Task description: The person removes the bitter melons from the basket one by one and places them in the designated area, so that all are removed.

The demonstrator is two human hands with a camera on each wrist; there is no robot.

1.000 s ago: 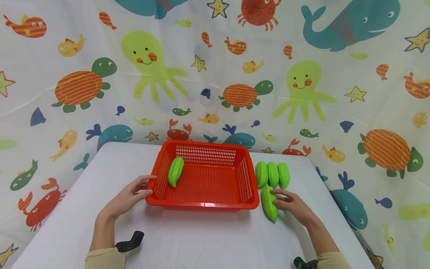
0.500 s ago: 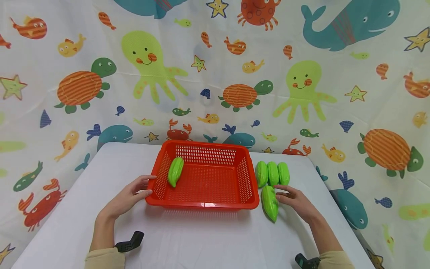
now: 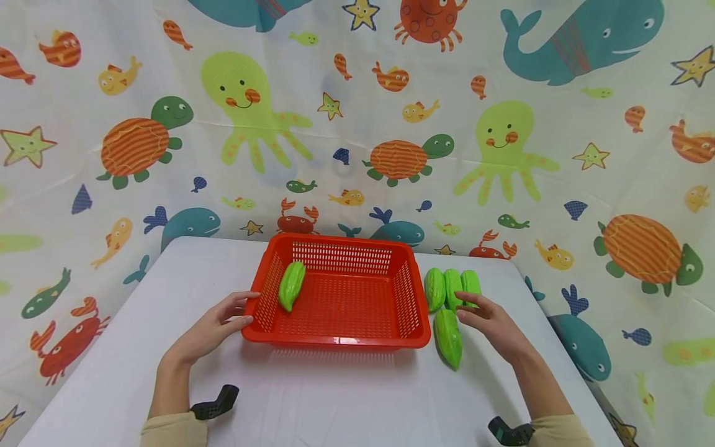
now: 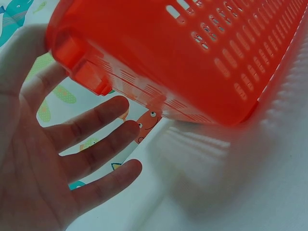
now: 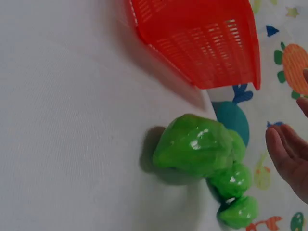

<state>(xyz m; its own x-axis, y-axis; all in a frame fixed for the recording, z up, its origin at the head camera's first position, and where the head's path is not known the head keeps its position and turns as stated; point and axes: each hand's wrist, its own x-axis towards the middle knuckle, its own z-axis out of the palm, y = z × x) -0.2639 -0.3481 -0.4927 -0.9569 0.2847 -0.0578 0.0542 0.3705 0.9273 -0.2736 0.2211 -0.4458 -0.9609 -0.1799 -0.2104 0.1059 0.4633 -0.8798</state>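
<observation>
A red perforated plastic basket (image 3: 341, 343) holds one glossy, ridged green gourd-like vegetable (image 3: 292, 285). My left hand (image 3: 208, 328) is at its left side, thumb and index finger touching the rim (image 4: 57, 48); the other fingers extend free below it. Right of the basket lies another green gourd-like vegetable (image 3: 448, 339), pointed end toward me, also seen close up in the right wrist view. My right hand (image 3: 491, 326) hovers just right of it, fingers spread and holding nothing. Three more such vegetables (image 3: 435, 290) lie side by side behind, one partly covered by my fingertips in the head view.
The basket and vegetables rest on a white-covered table (image 3: 335, 403). Behind it hangs a white curtain (image 3: 346, 124) printed with sea animals. A black wrist camera (image 3: 216, 403) is worn on my left arm, another (image 3: 509, 431) on my right.
My right hand's fingers were on the near vegetable; they have let go and moved up and to the right, away from it. My left hand and the basket have not moved.
</observation>
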